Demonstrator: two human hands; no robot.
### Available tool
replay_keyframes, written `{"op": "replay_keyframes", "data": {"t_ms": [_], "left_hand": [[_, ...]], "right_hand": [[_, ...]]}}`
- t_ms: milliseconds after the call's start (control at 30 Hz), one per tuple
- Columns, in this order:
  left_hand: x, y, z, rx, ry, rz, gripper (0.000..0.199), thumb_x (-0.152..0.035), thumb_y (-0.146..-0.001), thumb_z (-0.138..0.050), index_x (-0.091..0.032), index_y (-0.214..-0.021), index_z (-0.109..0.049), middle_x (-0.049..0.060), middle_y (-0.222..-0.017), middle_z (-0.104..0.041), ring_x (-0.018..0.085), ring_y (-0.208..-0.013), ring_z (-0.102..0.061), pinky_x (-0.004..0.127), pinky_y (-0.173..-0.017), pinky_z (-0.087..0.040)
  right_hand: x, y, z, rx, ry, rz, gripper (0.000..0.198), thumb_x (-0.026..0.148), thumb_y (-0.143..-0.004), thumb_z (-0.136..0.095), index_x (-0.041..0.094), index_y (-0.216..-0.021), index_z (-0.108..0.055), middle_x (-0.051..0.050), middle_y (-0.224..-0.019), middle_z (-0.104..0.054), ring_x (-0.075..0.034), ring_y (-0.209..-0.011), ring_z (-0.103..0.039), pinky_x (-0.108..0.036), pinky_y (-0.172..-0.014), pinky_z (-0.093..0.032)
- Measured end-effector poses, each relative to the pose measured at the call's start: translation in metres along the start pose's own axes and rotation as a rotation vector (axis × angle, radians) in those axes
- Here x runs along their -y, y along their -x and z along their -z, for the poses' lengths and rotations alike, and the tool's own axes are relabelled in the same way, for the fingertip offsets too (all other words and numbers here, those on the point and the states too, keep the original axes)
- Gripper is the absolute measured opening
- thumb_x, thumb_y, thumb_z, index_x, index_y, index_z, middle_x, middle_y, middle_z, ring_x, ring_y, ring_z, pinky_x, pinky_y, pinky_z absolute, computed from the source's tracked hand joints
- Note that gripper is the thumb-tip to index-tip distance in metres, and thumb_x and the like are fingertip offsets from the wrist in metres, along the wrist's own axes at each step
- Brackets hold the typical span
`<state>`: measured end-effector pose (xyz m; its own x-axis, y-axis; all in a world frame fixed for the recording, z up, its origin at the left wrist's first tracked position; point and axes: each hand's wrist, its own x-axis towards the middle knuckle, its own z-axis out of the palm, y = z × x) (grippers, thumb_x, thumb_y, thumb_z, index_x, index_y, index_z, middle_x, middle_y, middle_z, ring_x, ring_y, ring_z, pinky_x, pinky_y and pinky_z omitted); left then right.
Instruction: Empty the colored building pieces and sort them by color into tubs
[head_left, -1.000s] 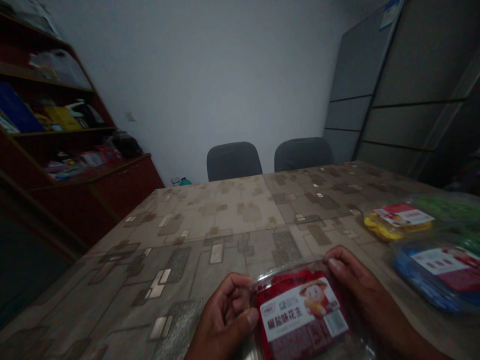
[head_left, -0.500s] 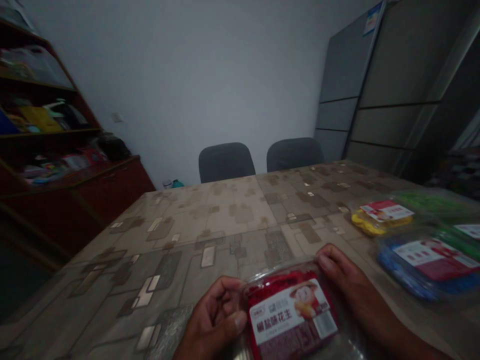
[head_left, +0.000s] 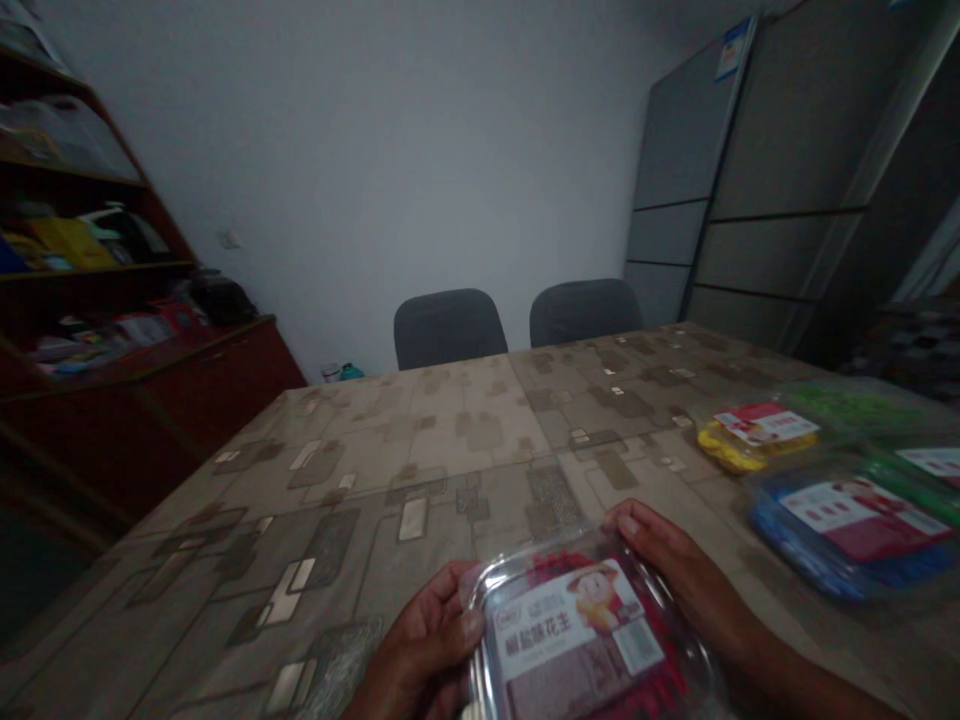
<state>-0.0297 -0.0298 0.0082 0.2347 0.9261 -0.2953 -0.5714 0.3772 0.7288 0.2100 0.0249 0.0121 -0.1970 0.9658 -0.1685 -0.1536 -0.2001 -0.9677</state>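
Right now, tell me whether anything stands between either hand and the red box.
Nothing visible does: the left hand holds the left side of the red box, and the right hand touches its far right corner. The blue box and yellow box lie off to the right, beyond the right hand.

This looks like a home dining room; a patterned tablecloth (head_left: 480, 430), grey chairs (head_left: 450, 328); cluttered shelves (head_left: 97, 270) show it.

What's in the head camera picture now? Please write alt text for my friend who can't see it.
A left hand and right hand hold a clear, labelled, red-filled box at a patterned table. More clear boxes, filled with yellow, blue and green, sit to the right; two gray chairs stand beyond.
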Motion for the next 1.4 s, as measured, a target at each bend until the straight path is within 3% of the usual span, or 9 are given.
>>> {"op": "replay_keyframes", "data": {"t_ms": [100,200,333,633,933,1167,1300,1400], "left_hand": [[0.002,-0.001,0.002,-0.032,0.016,0.000,0.035,-0.020,-0.066,-0.086,-0.017,-0.095,-0.069,0.010,-0.099,-0.074,0.025,-0.088,-0.072,0.037,-0.085,-0.052],[0.005,-0.001,0.006,-0.051,0.011,0.022,0.032,-0.020,-0.068,-0.084,-0.017,-0.096,-0.068,0.009,-0.099,-0.074,0.025,-0.088,-0.072,0.037,-0.083,-0.053],[0.006,-0.002,0.008,-0.011,0.022,0.031,0.036,-0.022,-0.067,-0.085,-0.016,-0.098,-0.067,0.010,-0.097,-0.073,0.027,-0.090,-0.071,0.038,-0.084,-0.053],[0.006,-0.005,0.012,0.078,0.047,0.023,0.041,-0.020,-0.068,-0.084,-0.013,-0.104,-0.067,0.013,-0.101,-0.073,0.029,-0.096,-0.070,0.041,-0.088,-0.051],[0.005,-0.005,0.012,0.016,-0.102,-0.069,0.038,-0.028,-0.067,-0.086,-0.016,-0.096,-0.065,0.013,-0.097,-0.074,0.027,-0.087,-0.072,0.034,-0.077,-0.052],[-0.002,-0.004,0.014,0.075,-0.198,-0.071,0.046,-0.024,-0.065,-0.088,-0.016,-0.103,-0.063,0.013,-0.097,-0.075,0.028,-0.085,-0.073,0.036,-0.077,-0.053],[-0.005,0.003,0.005,0.164,-0.245,-0.029,0.058,-0.025,-0.056,-0.092,-0.016,-0.107,-0.065,0.015,-0.102,-0.074,0.032,-0.092,-0.072,0.040,-0.081,-0.054],[-0.004,0.012,0.000,0.155,-0.269,0.027,0.067,-0.025,-0.055,-0.093,-0.019,-0.114,-0.062,0.013,-0.098,-0.075,0.032,-0.091,-0.073,0.040,-0.078,-0.055]], "right_hand": [[0.005,-0.001,0.001,0.006,0.131,0.019,0.036,0.057,-0.083,-0.059,0.022,-0.078,-0.056,0.004,-0.068,-0.056,-0.015,-0.063,-0.053,-0.025,-0.059,-0.043],[0.007,-0.004,0.000,-0.007,0.192,0.040,0.043,0.062,-0.082,-0.057,0.022,-0.069,-0.050,0.003,-0.067,-0.055,-0.016,-0.064,-0.053,-0.026,-0.061,-0.044],[0.002,-0.006,-0.001,0.039,0.142,0.005,0.047,0.064,-0.080,-0.060,0.022,-0.068,-0.044,0.007,-0.060,-0.045,-0.012,-0.053,-0.044,-0.023,-0.051,-0.037],[0.000,0.004,-0.003,0.027,0.012,-0.014,0.039,0.058,-0.081,-0.063,0.022,-0.073,-0.049,0.008,-0.058,-0.047,-0.010,-0.051,-0.044,-0.021,-0.050,-0.035],[0.000,-0.004,-0.002,-0.011,0.029,-0.024,0.045,0.059,-0.071,-0.070,0.021,-0.068,-0.048,0.008,-0.054,-0.047,-0.008,-0.046,-0.042,-0.021,-0.047,-0.032],[0.002,-0.008,0.002,-0.033,0.175,0.020,0.049,0.066,-0.066,-0.068,0.021,-0.064,-0.049,0.008,-0.053,-0.043,-0.009,-0.047,-0.038,-0.023,-0.047,-0.030],[0.004,-0.006,0.002,-0.050,0.178,0.016,0.048,0.065,-0.067,-0.068,0.021,-0.064,-0.050,0.007,-0.053,-0.046,-0.010,-0.047,-0.041,-0.023,-0.047,-0.033],[0.006,-0.005,0.001,-0.040,0.183,-0.005,0.048,0.064,-0.065,-0.069,0.021,-0.063,-0.051,0.007,-0.053,-0.048,-0.010,-0.047,-0.043,-0.023,-0.047,-0.035]]}}
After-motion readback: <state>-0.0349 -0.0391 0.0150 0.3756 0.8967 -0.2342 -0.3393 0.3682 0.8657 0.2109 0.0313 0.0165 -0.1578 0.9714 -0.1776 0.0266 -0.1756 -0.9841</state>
